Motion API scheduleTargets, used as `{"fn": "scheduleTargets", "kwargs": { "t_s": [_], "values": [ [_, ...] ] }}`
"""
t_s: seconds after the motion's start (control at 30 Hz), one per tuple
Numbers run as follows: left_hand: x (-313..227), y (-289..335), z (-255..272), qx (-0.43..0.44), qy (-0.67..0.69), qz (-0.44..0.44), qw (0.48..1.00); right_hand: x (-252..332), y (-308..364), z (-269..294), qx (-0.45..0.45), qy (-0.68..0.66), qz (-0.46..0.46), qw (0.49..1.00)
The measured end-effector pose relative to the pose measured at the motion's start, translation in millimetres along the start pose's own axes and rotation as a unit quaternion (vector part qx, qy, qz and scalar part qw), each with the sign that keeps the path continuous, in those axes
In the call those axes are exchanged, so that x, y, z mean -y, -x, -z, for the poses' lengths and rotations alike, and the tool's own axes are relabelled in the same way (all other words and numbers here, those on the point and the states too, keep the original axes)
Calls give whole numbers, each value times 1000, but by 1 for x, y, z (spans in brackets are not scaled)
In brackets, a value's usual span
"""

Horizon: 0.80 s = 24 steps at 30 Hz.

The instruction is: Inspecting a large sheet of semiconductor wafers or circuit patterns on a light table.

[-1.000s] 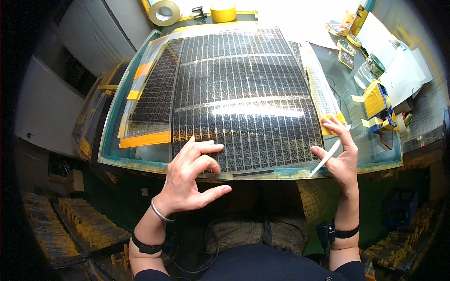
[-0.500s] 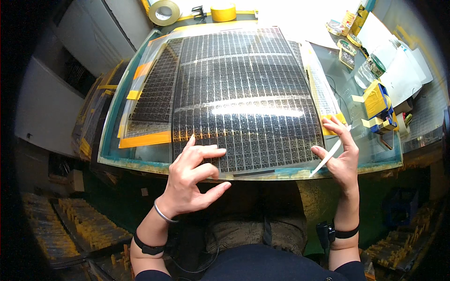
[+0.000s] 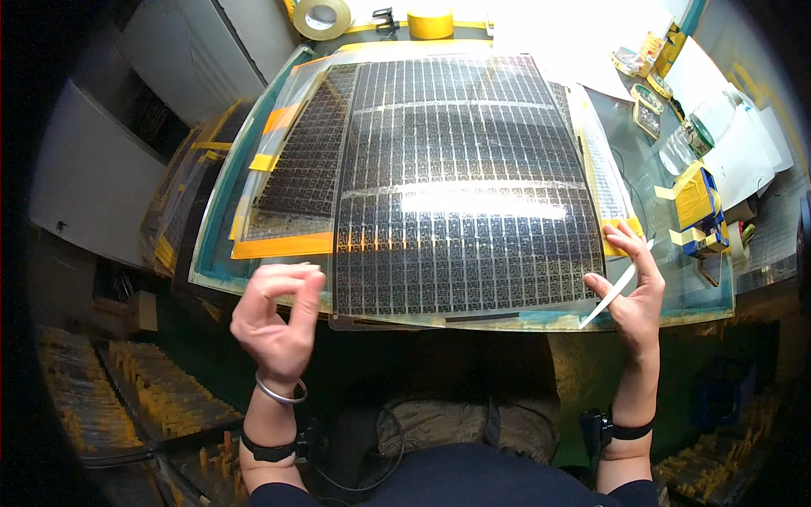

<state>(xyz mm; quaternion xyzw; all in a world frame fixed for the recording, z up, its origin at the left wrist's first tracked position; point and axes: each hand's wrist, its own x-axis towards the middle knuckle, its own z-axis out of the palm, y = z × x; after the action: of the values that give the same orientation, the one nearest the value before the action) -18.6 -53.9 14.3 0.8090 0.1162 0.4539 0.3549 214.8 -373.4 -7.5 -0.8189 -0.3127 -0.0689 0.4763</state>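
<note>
- we are gripping a slim white tool (image 3: 610, 296) in our right hand (image 3: 639, 300); it is slanting across the palm, its narrow end pointing back toward us at the table's near edge.
- our right thumb is reaching the near right edge of a dark, grid-patterned film sheet (image 3: 465, 169), though we cannot tell how firmly it is pressing there; the sheet is spreading away to the left of this grip, curving and catching a bright glare.
- we are holding our left hand (image 3: 274, 325) just beyond the sheet's near left corner, apart from it, with bent fingers curling toward the thumb; we cannot tell whether the tips are meeting or pinching anything.
- beyond the left hand, a second patterned sheet (image 3: 300, 160) is lying partly beneath the first, with an orange strip (image 3: 283, 245) running along its near side.
- under it all, a glass table (image 3: 207, 266) with a teal border is stretching between and past both hands.
- right of the right-hand grip, a blue-and-yellow tape dispenser (image 3: 695, 198) is standing, and a clear jar (image 3: 676, 156) with a green lid is sitting farther off.
- well ahead of both hands, a beige tape roll (image 3: 323, 17) and a yellow tape roll (image 3: 431, 24) are resting near the far edge.
</note>
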Motion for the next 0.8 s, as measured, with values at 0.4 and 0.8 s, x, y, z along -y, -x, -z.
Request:
{"fn": "scheduleTargets", "kwargs": {
  "t_s": [0.4,0.8],
  "values": [
    [-44,23,-88,374,-94,-243,890,-6,-1,5,-5,10,33,999],
    [-36,26,-58,298,-75,-225,925,-4,0,6,-46,-113,-29,992]
  ]
}}
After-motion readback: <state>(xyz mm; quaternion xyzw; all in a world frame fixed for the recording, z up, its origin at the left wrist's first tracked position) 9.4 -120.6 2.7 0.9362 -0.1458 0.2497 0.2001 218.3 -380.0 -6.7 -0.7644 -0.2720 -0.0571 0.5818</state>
